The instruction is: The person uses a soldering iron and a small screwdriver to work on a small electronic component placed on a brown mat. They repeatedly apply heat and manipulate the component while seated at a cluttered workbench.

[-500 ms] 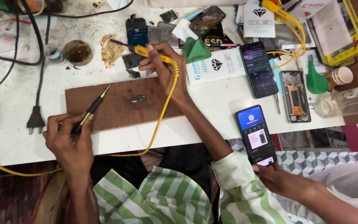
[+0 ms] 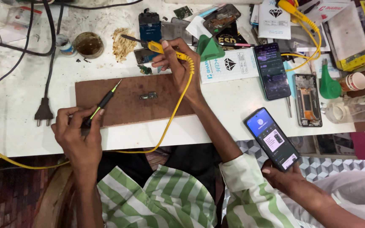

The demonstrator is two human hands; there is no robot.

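Two hands are busy over the white bench, each closed around a tool. The left hand grips a thin black and green screwdriver near the front edge, its tip slanting up over the brown board without touching the small metal part that lies near the board's middle. The right hand is closed on the yellow handle of a soldering iron, whose dark tip points left, over the clutter behind the board and just right of a clump of pale wire wool. Its yellow cord loops down off the table edge and runs away to the left.

Against half a second ago, very little has shifted: both tools sit in much the same places, with the iron lifted away from the part and the screwdriver tip short of it. So the part lies untouched on the board, and neither tool is working on it.

Further out, a small round tin sits beside the wool, a black plug lies left of the board, and a dark phone and an opened phone rest to the right. At the lower right, another person's hand holds a lit phone.
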